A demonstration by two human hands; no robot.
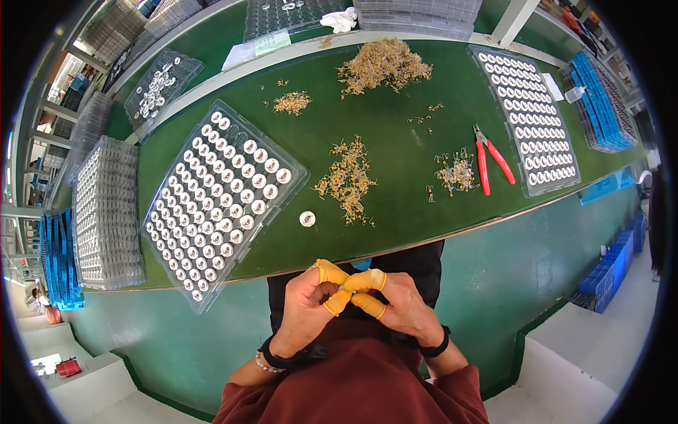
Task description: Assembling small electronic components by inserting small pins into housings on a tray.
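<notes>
My left hand (pixel 302 309) and my right hand (pixel 405 308) meet just off the table's near edge, above my lap. Yellow finger covers wrap the thumb and index finger of each. The tips are pinched together around something small and whitish, mostly hidden by the fingers. On the green table in front of them lies a single white round piece (pixel 307 219) with a dark centre. Beyond it spreads a loose pile of small orange parts with wire legs (pixel 347 180). To the left, a clear tray (pixel 296 174) holds rows of similar white round pieces.
Red-handled pliers (pixel 492 162) lie at the right, beside a small heap of wire-legged parts (pixel 456 173). Another filled tray (pixel 554 186) stands farther right. A large heap of parts (pixel 385 65) sits at the back. Stacked trays (pixel 109 212) rise at the far left.
</notes>
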